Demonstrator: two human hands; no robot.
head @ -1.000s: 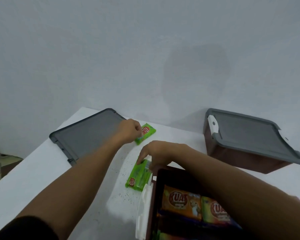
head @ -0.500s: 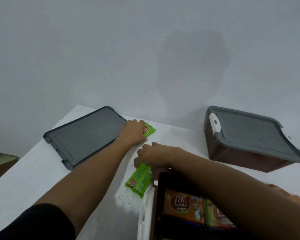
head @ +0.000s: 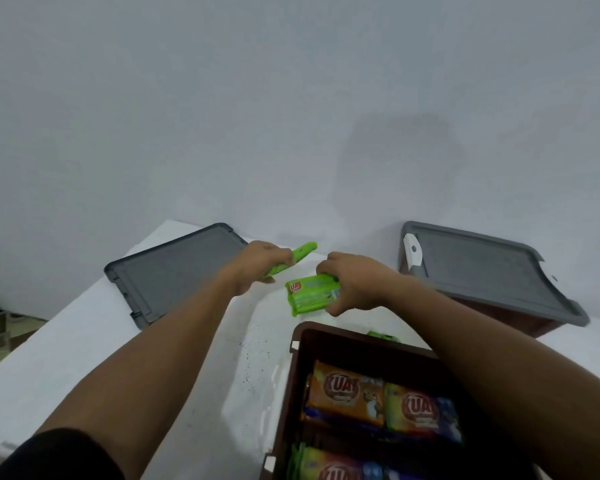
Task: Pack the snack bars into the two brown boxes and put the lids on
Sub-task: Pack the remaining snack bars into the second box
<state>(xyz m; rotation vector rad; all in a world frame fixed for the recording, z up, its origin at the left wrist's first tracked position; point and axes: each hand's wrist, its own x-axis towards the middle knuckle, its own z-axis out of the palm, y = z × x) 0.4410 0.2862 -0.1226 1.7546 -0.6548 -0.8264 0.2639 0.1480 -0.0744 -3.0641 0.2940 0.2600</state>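
Observation:
An open brown box (head: 293,379) sits at the near right, with several orange and green snack bars (head: 347,393) inside. My left hand (head: 260,263) grips a green snack bar (head: 300,252) lifted off the white table. My right hand (head: 357,284) holds a second green snack bar (head: 310,294) just beyond the open box's far rim. Another green wrapper (head: 383,336) peeks out behind that rim under my right arm. A second brown box (head: 478,308) stands at the far right with its grey lid (head: 482,268) on it.
A loose grey lid (head: 174,271) lies flat on the white table (head: 84,351) at the far left, close to my left hand. A plain wall rises right behind the table. The table's left edge drops off to a floor with clutter.
Both hands have picked their green snack bars up off the table. The right hand's bar has risen and moved right, toward the open box.

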